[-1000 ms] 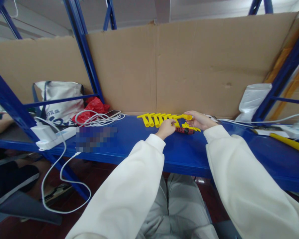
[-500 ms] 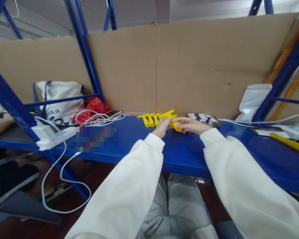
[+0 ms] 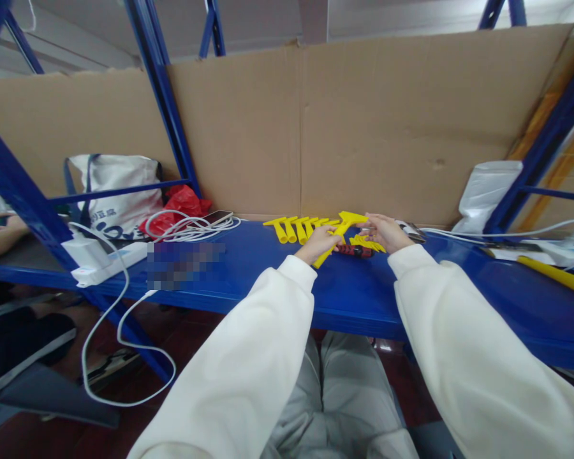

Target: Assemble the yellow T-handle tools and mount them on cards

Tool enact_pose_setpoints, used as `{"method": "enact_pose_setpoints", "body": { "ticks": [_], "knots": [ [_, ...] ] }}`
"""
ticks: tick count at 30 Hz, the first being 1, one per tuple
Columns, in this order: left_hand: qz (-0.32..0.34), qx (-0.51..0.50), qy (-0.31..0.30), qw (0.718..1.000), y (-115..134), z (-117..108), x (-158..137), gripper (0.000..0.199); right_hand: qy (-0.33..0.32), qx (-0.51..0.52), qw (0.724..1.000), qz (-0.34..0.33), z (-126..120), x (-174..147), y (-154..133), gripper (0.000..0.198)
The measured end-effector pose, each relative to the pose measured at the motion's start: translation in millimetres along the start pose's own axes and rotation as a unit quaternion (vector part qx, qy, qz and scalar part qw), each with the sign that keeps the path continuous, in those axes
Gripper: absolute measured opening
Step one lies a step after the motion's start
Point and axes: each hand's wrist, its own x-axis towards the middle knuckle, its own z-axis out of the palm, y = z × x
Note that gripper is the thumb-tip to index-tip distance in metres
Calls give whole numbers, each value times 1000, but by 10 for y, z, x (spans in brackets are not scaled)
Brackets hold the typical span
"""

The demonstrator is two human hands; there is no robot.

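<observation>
My left hand (image 3: 319, 243) is closed around the handle of a yellow T-shaped plastic scraper (image 3: 348, 221), whose wide head points up and to the right. At the right end of that head, the fingers of my right hand (image 3: 385, 233) pinch the edge. Beside my left hand, several like yellow scrapers (image 3: 291, 231) stand in a row along the back of the blue shelf. Small flat yellow pieces (image 3: 367, 243) lie below my right hand. A red-and-black tool handle (image 3: 356, 251) rests just in front of them, partly hidden.
The blue shelf (image 3: 268, 274) has a cardboard wall (image 3: 363, 127) behind it. On the left are coiled white cables (image 3: 186, 228), a power strip (image 3: 110, 264), a red bag (image 3: 184, 201) and a cloth bag (image 3: 119, 191). A silver pouch (image 3: 488, 194) leans at right.
The scraper in my hands has turned, its head now up and right and its handle down and left. My right hand has shifted up and right, uncovering the small yellow pieces and red-and-black handle.
</observation>
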Motion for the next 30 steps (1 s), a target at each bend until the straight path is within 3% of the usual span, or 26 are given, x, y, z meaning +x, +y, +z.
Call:
{"method": "enact_pose_setpoints", "body": {
  "ticks": [4,11,15,19,26,30],
  "knots": [
    [59,97,-6,994,-58,33,6,29,22,-54,997,-44,-72,67,36,6],
    [145,259,55,953,-67,0,-27,24,-6,-61,998,-23,-1,-3,24,11],
    [140,293,65,944,-81,6,-49,24,-41,-80,996,-29,11,-47,10,16],
    [143,314,66,936,-70,4,-66,29,-69,-81,993,-56,10,-20,58,6],
    [140,335,66,929,-30,-18,-95,32,-111,-125,984,-60,14,29,134,16],
    [138,339,59,929,-44,-22,-84,33,-80,-168,979,-84,-137,108,93,15]
  ]
}}
